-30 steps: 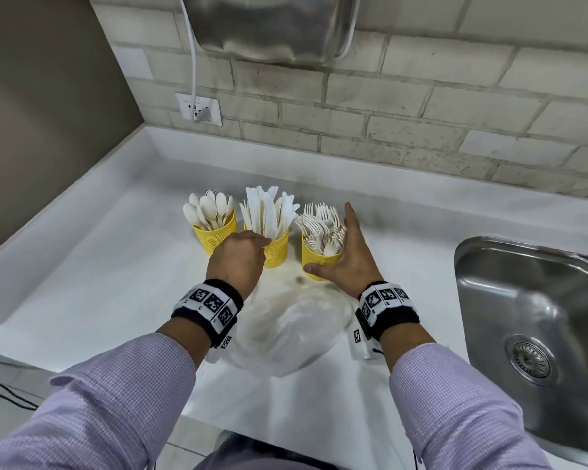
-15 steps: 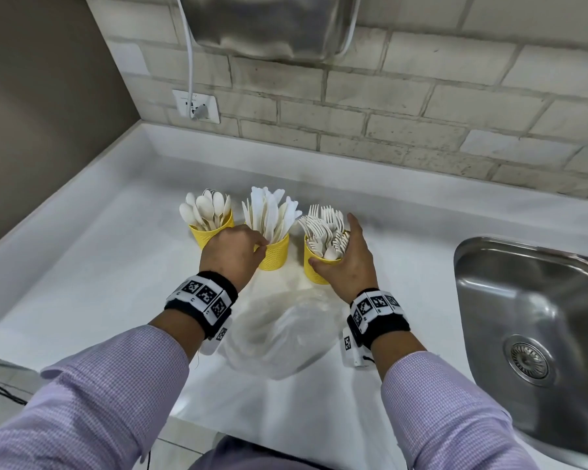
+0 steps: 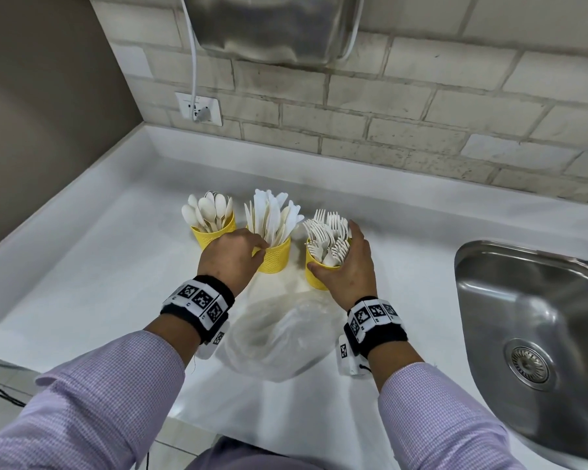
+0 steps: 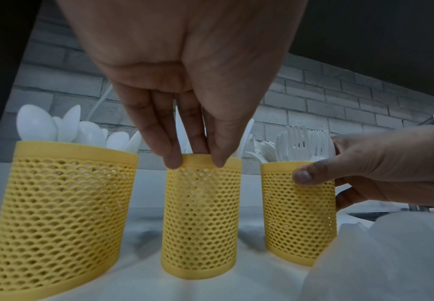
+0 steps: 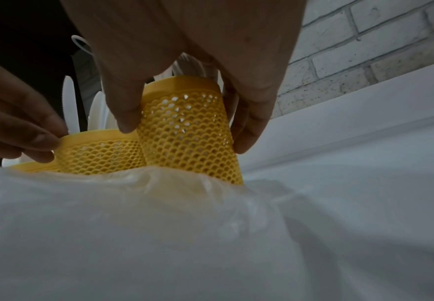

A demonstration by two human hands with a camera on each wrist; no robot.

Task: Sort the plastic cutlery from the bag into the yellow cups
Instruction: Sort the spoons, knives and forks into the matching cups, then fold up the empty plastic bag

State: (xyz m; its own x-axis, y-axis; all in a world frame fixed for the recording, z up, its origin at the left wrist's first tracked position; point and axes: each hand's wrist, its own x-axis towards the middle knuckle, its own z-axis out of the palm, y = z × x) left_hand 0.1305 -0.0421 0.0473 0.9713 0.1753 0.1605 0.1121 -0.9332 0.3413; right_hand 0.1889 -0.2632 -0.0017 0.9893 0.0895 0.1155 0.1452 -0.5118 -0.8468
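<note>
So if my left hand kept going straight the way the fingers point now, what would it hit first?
The left hand already pinches the rim of the middle yellow mesh plastic cup. Going straight on, its fingers would probably meet the white plastic knives standing in that cup, though depth is hard to judge.

The yellow cups (image 4: 200, 220) are matt perforated plastic; the cutlery (image 3: 272, 215) is smooth white plastic. The bag (image 3: 275, 337) is thin, translucent film. The sink (image 3: 537, 320) is brushed steel, the desk (image 3: 92, 276) smooth white.
</note>
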